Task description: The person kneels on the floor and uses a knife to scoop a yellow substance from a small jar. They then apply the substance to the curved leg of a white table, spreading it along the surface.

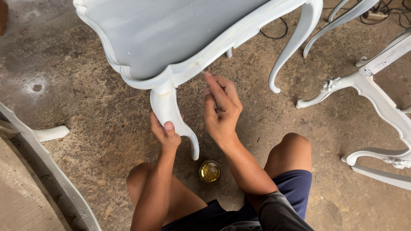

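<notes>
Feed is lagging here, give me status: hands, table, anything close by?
Left hand gripping white table's front leg. Right hand pinched at table edge, tool unclear. Small gold-filled tin on floor between knees.

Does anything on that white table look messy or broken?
Nothing looks broken. The white table's front rim has yellowish smudges near the right hand, so its paint looks patchy. The left hand grips the curved leg. Sawdust covers the floor.

Floor (77,98): bare concrete, mottled brown and grey, strewn with sawdust; pale wet-looking patch (35,85) near left edge. Furniture: white carved frame pieces (376,98) with curved legs along right edge; grey-rimmed panel (38,171) at lower left corner. Black cables (385,10) at upper right corner. Light: soft, even daylight.
</notes>
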